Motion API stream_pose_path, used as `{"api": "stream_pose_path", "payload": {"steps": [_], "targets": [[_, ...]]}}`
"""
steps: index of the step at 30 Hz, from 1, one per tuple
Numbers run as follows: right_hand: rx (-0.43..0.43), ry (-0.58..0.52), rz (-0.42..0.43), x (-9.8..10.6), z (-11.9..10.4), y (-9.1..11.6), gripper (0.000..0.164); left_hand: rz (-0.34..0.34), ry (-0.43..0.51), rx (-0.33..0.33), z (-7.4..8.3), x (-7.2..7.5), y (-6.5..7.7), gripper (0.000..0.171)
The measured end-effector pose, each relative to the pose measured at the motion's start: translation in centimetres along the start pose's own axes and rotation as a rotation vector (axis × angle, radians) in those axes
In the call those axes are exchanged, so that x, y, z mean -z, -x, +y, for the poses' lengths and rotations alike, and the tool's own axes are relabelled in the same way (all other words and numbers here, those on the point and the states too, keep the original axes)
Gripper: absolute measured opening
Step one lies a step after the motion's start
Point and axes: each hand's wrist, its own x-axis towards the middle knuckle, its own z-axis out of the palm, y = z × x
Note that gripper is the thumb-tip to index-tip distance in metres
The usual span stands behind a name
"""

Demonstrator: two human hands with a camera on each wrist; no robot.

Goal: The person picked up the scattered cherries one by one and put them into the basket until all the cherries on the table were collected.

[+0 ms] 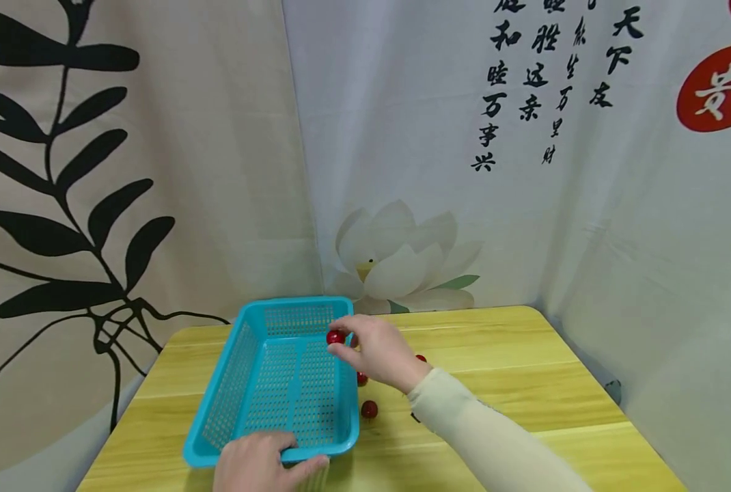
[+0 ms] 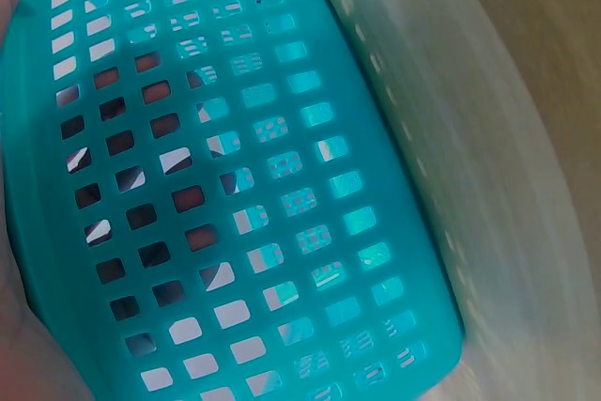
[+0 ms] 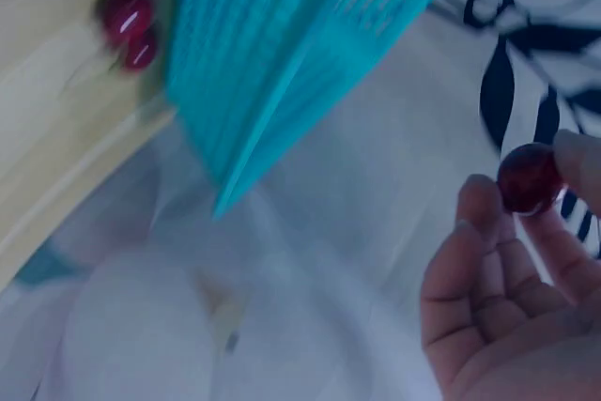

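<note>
A red cherry (image 1: 335,337) is pinched between the thumb and fingertips of my right hand (image 1: 374,350), above the right side of a blue plastic basket (image 1: 195,444). The right wrist view shows the same cherry (image 3: 529,179) at the fingertips, raised clear of the basket wall. At the basket's near edge, my left hand (image 1: 261,461) grips the rim, fingers over it and thumb along the outside. In the left wrist view the perforated basket wall (image 2: 413,232) fills most of the picture. The basket floor that shows holds no cherries.
Right of the basket on the wooden table (image 1: 525,383) lie several cherries: one cherry (image 1: 369,409) near the wall, another cherry (image 1: 362,378) partly behind my right hand, and a further cherry (image 1: 421,357) beyond my wrist. A printed curtain (image 1: 402,171) hangs behind the table.
</note>
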Motion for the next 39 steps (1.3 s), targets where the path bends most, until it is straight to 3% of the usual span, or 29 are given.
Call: {"api": "stream_pose_path", "payload": {"steps": [5, 9, 12, 17, 21, 25, 31, 39], "targets": [[0.084, -0.042, -0.113, -5.0, -2.0, -1.6, 0.027, 0.053, 0.017, -0.019, -0.3, -0.2, -0.3, 0.068], [0.037, -0.105, -0.193, -8.4, -2.2, -1.3, 0.024, 0.061, 0.031, 0.003, -0.3, -0.2, 0.0, 0.068], [0.013, -0.041, -0.229, -10.1, -1.8, -0.8, 0.025, 0.057, 0.034, 0.021, 0.0, -0.4, 0.1, 0.067], [0.009, 0.191, -0.273, -11.0, -2.1, -0.6, 0.028, 0.065, 0.036, 0.033, 0.1, -0.5, 0.1, 0.066], [-0.003, 0.316, -0.33, -11.0, -2.6, -0.5, 0.028, 0.077, 0.035, 0.032, 0.1, -0.5, 0.1, 0.066], [-0.017, 0.354, -0.338, -10.8, -3.0, -0.4, 0.027, 0.077, 0.03, 0.026, 0.0, -0.5, -0.1, 0.066], [-0.033, 0.352, -0.328, -10.9, -2.9, -0.5, 0.026, 0.019, 0.016, 0.043, -0.1, -0.4, -0.2, 0.067], [-0.049, 0.358, -0.335, -11.6, -2.3, -0.6, 0.027, 0.048, 0.013, 0.042, 0.0, -0.5, -0.2, 0.067]]}}
